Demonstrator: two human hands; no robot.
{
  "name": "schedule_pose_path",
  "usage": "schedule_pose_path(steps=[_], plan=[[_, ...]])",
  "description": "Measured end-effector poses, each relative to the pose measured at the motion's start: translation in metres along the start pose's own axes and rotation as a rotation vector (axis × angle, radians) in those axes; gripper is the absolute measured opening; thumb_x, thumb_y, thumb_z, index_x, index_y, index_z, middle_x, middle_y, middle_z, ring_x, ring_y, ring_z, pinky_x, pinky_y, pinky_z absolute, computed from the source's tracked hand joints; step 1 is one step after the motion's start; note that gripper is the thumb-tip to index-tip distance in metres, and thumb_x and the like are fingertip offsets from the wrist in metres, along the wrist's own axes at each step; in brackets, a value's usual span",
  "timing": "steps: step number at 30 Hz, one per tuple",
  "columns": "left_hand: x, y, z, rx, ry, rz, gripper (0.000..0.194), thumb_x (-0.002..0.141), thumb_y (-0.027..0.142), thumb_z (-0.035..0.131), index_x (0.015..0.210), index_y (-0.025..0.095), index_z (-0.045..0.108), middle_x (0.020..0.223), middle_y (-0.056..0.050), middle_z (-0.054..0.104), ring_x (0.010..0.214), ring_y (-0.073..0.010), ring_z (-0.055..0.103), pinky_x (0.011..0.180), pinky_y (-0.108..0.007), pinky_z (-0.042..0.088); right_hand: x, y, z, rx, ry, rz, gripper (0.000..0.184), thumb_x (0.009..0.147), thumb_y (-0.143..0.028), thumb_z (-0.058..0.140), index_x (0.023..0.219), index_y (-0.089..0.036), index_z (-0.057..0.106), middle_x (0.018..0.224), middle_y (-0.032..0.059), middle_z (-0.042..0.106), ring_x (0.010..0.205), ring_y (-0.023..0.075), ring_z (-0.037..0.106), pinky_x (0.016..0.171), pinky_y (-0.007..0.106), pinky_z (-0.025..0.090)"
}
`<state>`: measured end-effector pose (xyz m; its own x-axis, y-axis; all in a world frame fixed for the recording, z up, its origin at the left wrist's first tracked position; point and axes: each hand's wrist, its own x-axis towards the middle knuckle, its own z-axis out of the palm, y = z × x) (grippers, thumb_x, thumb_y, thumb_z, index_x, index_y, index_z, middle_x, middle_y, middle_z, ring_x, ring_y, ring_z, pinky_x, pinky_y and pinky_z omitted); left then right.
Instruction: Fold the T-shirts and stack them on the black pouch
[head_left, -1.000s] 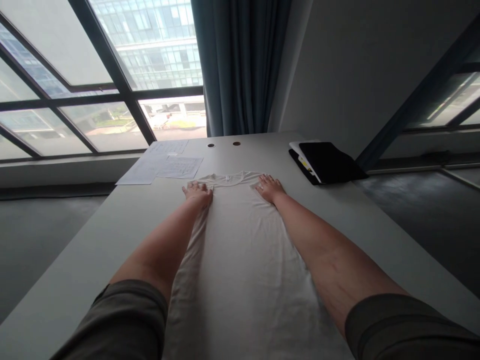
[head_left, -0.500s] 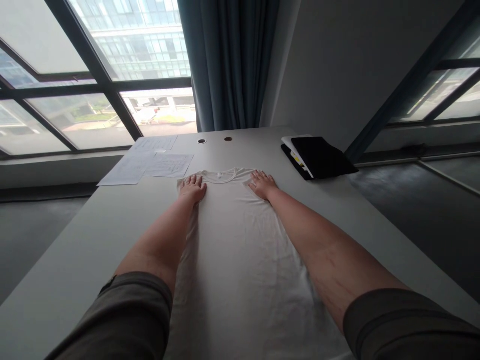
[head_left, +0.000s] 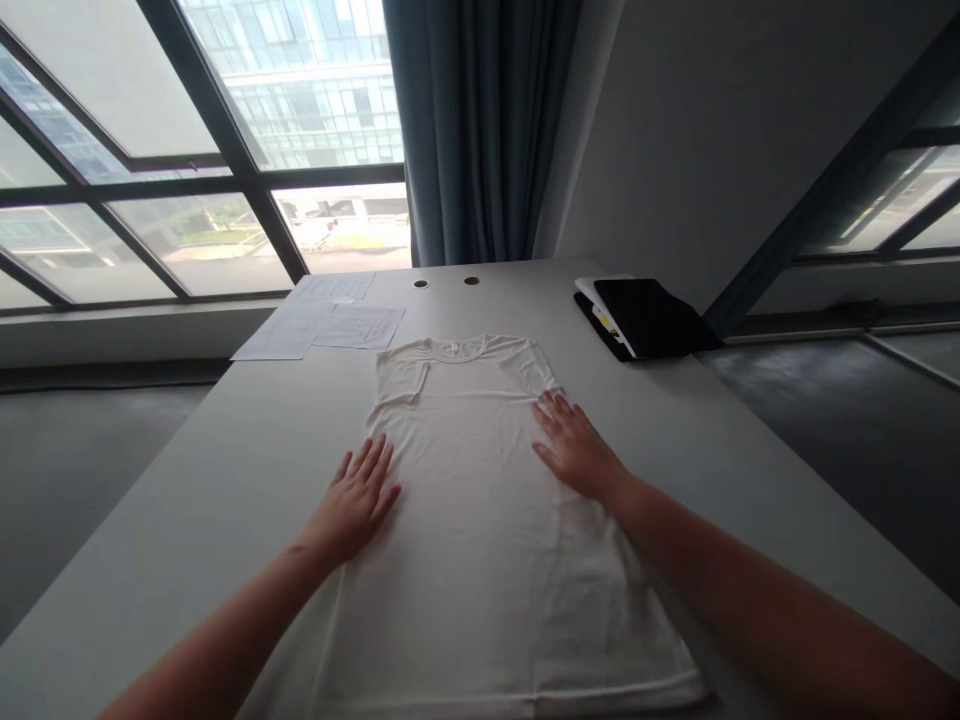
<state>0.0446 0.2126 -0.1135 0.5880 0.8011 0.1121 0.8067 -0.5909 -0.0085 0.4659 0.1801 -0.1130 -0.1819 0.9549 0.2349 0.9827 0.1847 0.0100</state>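
A white T-shirt [head_left: 469,520] lies spread on the table, its neckline at the far end and its hem toward me. Both sleeves are folded in over the shirt's upper part, and light wrinkles run across the body. My left hand [head_left: 356,503] rests at the shirt's left edge, fingers outstretched and pointing away from me. On the opposite edge, just below the right sleeve, my right hand [head_left: 577,445] lies palm down with its fingers spread. Neither hand grips the cloth.
The white table [head_left: 157,520] extends to both sides. Papers [head_left: 289,330] lie at its far left, and a black folder [head_left: 652,315] with sheets inside lies far right. Two cable holes are near the back edge. Behind stand a blue curtain [head_left: 480,130] and windows.
Both hands have slid from the shirt's shoulders down its sides toward me, the left one farther. The folded sleeves are now uncovered, and the hem has come into view.
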Motion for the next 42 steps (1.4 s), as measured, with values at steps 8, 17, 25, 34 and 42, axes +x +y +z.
schedule_pose_path(steps=[8, 17, 25, 34, 42], plan=[[-0.134, 0.062, 0.029, 0.049, 0.145, -0.023, 0.066, 0.106, 0.044, 0.038, 0.166, 0.019, 0.027, 0.169, -0.010, 0.032, 0.158, -0.0271, 0.027, 0.126, -0.049, 0.028, -0.171, -0.064, 0.008, 0.024, 0.015, -0.002, 0.071, 0.105, -0.044, 0.042, 0.169, -0.026, 0.015, 0.172, 0.0118, 0.022, 0.157, 0.0300, 0.028, 0.123, 0.054, 0.033], [-0.145, 0.063, 0.014, -0.034, 0.003, -0.184, 0.064, 0.101, 0.047, 0.041, 0.160, 0.023, 0.043, 0.169, -0.010, 0.030, 0.157, -0.0315, 0.029, 0.125, -0.056, 0.027, -0.186, -0.079, -0.005, 0.110, -0.015, 0.078, 0.068, 0.101, -0.044, 0.047, 0.166, -0.029, 0.030, 0.171, 0.0091, 0.023, 0.158, 0.0316, 0.025, 0.125, 0.058, 0.031], [-0.186, 0.056, 0.012, -0.038, 0.041, -0.385, 0.060, 0.100, 0.039, 0.036, 0.152, 0.014, 0.051, 0.164, -0.015, 0.042, 0.154, -0.0334, 0.034, 0.124, -0.058, 0.028, -0.216, -0.089, -0.009, 0.137, -0.004, 0.082, 0.070, 0.101, -0.041, 0.045, 0.167, -0.029, 0.024, 0.169, 0.0094, 0.028, 0.154, 0.0314, 0.034, 0.123, 0.057, 0.035], [-0.200, 0.061, 0.002, -0.158, 0.288, -0.371, 0.029, 0.101, 0.039, 0.040, 0.104, 0.020, 0.062, 0.142, -0.017, 0.064, 0.135, -0.0323, 0.056, 0.114, -0.055, 0.042, -0.251, -0.081, -0.008, 0.130, -0.024, 0.030, 0.078, 0.101, -0.046, 0.045, 0.168, -0.036, 0.008, 0.170, 0.0052, 0.026, 0.154, 0.0292, 0.034, 0.122, 0.059, 0.036], [-0.201, 0.067, -0.021, -0.277, 0.246, -0.447, 0.032, 0.100, 0.043, 0.040, 0.092, 0.024, 0.063, 0.100, -0.010, 0.076, 0.093, -0.0281, 0.070, 0.083, -0.043, 0.054, -0.215, -0.087, -0.036, 0.124, -0.051, 0.096, 0.052, 0.099, -0.044, 0.048, 0.148, -0.032, 0.059, 0.160, 0.0117, 0.047, 0.149, 0.0363, 0.041, 0.119, 0.069, 0.031]])
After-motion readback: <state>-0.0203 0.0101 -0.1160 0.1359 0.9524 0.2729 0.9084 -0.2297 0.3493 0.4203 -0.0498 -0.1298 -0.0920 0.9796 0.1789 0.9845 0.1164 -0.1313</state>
